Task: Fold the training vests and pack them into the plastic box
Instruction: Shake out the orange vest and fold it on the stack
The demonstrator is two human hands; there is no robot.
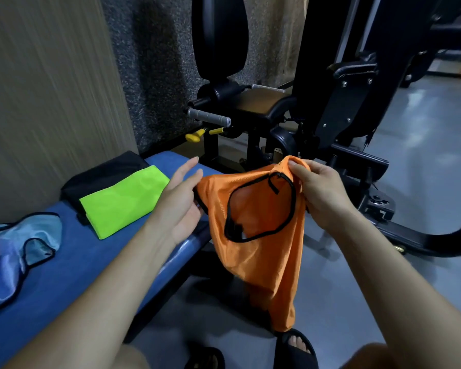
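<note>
One green vest [123, 201] lies folded on the desk [64, 267], the blue vest [16, 259] unfolded; right hand [322, 198] fingers grasp the orange vest [258, 235], left hand [181, 203] released; no box visible.

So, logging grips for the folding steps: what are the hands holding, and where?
The right hand pinches the orange vest at its top edge; the left hand is open beside it.

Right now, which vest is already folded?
The green vest, a flat neat rectangle on the blue bench. The light-blue vest lies crumpled at the bench's near end, and the orange vest hangs unfolded from the right hand.
</note>
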